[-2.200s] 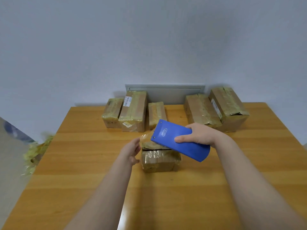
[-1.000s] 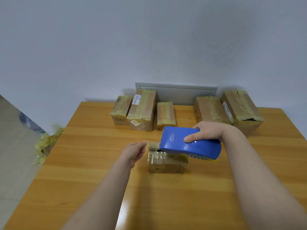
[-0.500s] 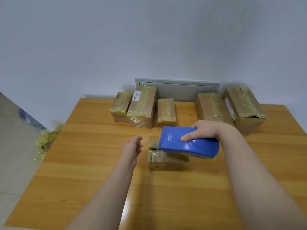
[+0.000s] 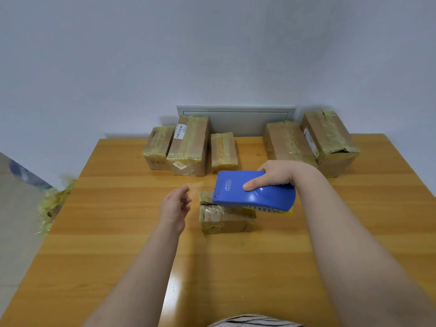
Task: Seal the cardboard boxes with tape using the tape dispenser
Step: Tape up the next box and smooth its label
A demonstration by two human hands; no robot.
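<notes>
My right grip [image 4: 274, 175] clasps one tape dispenser [image 4: 254, 195] on one box [image 4: 224, 221]; left grip [image 4: 175, 206] relaxed, fingers loose, beside it; five boxes [image 4: 188, 147] behind, on the bench [image 4: 236, 267].

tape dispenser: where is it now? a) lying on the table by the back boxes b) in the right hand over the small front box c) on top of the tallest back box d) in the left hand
b: the right hand grips the blue tape dispenser above the small front box.
</notes>
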